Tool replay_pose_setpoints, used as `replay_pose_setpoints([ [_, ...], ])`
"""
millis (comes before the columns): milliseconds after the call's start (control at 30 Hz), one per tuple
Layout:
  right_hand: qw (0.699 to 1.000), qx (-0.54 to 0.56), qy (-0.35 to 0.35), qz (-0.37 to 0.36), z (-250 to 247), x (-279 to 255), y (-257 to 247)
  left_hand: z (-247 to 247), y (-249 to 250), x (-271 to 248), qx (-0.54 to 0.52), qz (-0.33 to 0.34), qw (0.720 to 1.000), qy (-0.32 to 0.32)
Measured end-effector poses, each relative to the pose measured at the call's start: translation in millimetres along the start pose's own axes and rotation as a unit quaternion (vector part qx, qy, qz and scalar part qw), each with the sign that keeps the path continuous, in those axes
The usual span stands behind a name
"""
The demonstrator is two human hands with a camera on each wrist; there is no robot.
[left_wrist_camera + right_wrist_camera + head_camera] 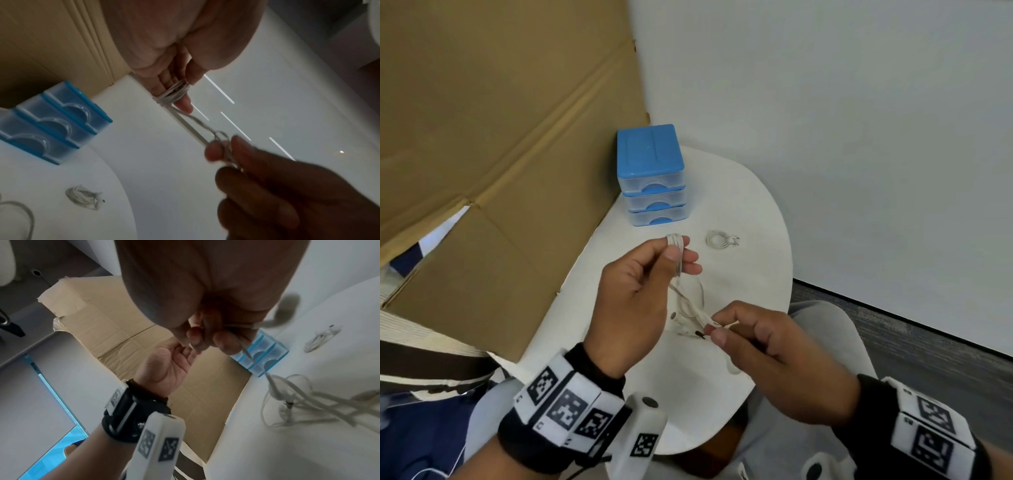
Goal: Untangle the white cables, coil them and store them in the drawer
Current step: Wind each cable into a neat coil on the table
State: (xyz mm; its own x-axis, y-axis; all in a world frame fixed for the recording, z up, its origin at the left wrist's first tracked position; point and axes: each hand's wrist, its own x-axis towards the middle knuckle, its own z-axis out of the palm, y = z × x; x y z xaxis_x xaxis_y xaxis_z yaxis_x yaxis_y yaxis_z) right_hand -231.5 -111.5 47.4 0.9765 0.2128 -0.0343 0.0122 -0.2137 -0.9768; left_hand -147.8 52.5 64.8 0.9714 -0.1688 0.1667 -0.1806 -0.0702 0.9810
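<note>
One white cable coiled so far, lying on the white table (pixel 739 192) right of the hands; all three trays of the blue drawer unit (pixel 650 174) shut, nothing stored as far as visible. Leftmost, left hand (pixel 640 291) raised, thin white cable (pixel 676 253) looped round two fingers (pixel 690 255), thumb clamping the turns. Slack strand running down to a loose tangle (pixel 688 315) on the tabletop. Right hand (pixel 767 346) pinching the free end between thumb and forefinger. Coiled cable (pixel 720 238) waiting beyond. Winding, then stowing, left to do.

Head view bright, even; wrist views dim, backlit, motion blur, wide-angle edge warp
</note>
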Motion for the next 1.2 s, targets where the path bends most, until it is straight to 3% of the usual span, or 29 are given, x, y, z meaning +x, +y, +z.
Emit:
replay_pose_setpoints([
  [200,0.999,0.017,0.001,0.049,-3,3,11,-8,10,7,-0.106,0.001,0.994,0.016],
  [367,0.997,0.041,0.000,0.057,-3,5,5,-3,14,0,-0.146,-0.024,0.989,-0.020],
  [567,0.994,0.095,0.030,0.033,-5,7,3,0,14,-5,-0.149,-0.065,0.983,-0.082],
  [733,0.991,0.108,0.073,0.012,-15,12,-6,2,4,-6,-0.074,-0.112,0.984,-0.116],
  [867,0.989,0.115,0.089,0.019,-25,15,0,2,-1,-3,-0.084,-0.130,0.985,-0.080],
  [1033,0.990,0.102,0.091,0.042,-30,17,12,-9,-1,10,-0.090,-0.078,0.992,-0.032],
  [1200,0.988,0.093,0.106,0.057,-28,19,19,-6,-6,8,-0.091,-0.073,0.992,-0.045],
])
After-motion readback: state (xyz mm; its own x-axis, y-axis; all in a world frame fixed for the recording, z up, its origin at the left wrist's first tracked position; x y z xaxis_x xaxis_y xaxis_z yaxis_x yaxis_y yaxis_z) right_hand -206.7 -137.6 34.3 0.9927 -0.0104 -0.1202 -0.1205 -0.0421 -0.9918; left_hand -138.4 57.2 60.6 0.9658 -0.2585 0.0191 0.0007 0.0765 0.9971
